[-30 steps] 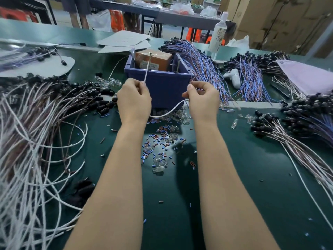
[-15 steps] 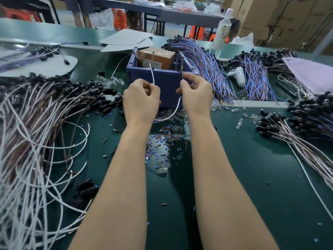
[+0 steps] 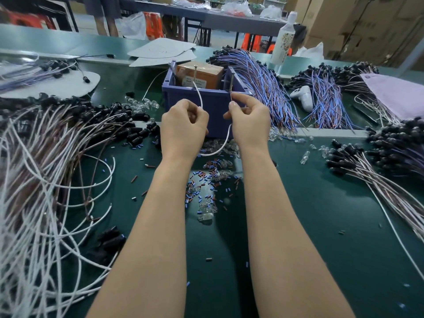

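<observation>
- Pinched in the curled left hand: one end of a thin, smooth white wire; other end nipped between thumb and forefinger of the right hand.
- Slack round loop sagging below and between both hands, just in front of a blue plastic bin.
- Inside the bin, a brown cardboard box; pale label, print too small to read.
- Matte dark-green tabletop, strewn with short blue and brown sleeve bits; white wire heaps at left, blue-violet bundles behind.
- Beyond, a white bottle and stacked cartons.

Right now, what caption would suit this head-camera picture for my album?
Left hand and right hand hold one white wire, looped between them, before a blue bin.
</observation>
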`<state>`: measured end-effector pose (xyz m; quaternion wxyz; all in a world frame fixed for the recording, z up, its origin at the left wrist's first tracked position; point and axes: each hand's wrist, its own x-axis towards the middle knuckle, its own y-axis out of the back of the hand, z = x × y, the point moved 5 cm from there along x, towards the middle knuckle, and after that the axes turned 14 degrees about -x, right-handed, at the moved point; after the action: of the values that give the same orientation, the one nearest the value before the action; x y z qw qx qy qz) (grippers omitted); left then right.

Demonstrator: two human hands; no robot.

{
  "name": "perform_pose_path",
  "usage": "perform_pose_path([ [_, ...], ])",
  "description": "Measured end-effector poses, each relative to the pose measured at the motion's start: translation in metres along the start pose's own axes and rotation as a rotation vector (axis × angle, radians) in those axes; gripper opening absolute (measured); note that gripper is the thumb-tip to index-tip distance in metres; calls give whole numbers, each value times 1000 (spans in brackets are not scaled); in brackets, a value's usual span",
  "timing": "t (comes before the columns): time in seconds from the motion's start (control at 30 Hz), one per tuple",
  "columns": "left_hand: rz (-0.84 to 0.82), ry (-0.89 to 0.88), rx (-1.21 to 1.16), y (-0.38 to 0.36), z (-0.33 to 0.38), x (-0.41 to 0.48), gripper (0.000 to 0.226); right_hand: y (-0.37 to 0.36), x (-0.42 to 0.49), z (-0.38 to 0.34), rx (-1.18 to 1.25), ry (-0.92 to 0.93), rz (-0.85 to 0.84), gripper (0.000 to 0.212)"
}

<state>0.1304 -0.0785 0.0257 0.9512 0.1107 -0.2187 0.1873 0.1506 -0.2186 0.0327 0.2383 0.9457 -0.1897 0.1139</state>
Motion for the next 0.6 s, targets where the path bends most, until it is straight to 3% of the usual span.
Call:
perform_pose_path([
  [0.43, -2, 16, 7, 1, 2, -2, 16, -1, 0, 1, 6, 3, 1, 23],
  [0.6, 123, 78, 122, 20, 2, 5, 20, 8, -1, 5, -53, -24, -21, 18],
])
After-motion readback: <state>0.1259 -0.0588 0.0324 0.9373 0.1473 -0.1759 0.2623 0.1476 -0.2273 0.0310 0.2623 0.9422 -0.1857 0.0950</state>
